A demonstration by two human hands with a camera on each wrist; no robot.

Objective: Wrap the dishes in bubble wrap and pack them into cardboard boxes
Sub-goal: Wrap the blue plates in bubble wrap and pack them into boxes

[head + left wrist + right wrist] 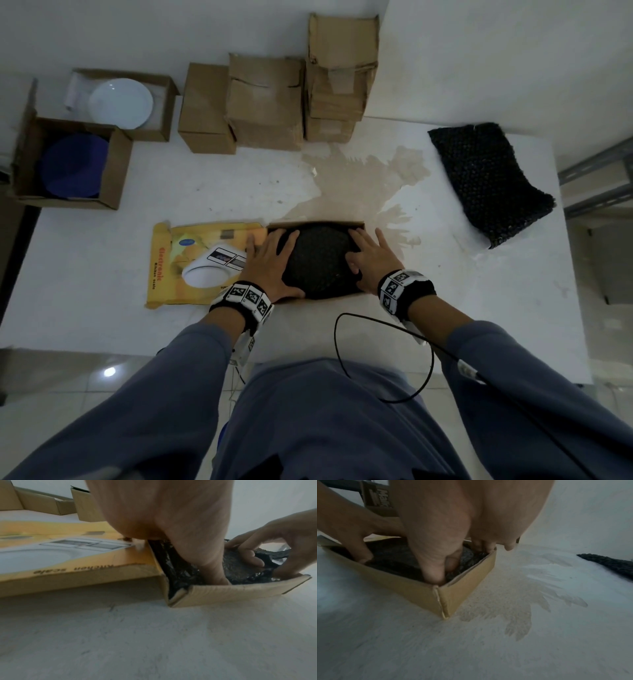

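Observation:
A dish wrapped in black bubble wrap lies inside a shallow open cardboard box at the table's near middle. The box's yellow printed lid is folded out flat to the left. My left hand presses on the bundle's left side with spread fingers, and its thumb is pushed down inside the near wall. My right hand holds the bundle's right side. Its thumb and a curled finger pinch the wrap in the box's near right corner.
A stack of black bubble wrap lies at the right. At the back left, open boxes hold a white plate and a blue plate. Closed cardboard boxes stand along the back wall. A brown stain marks the table.

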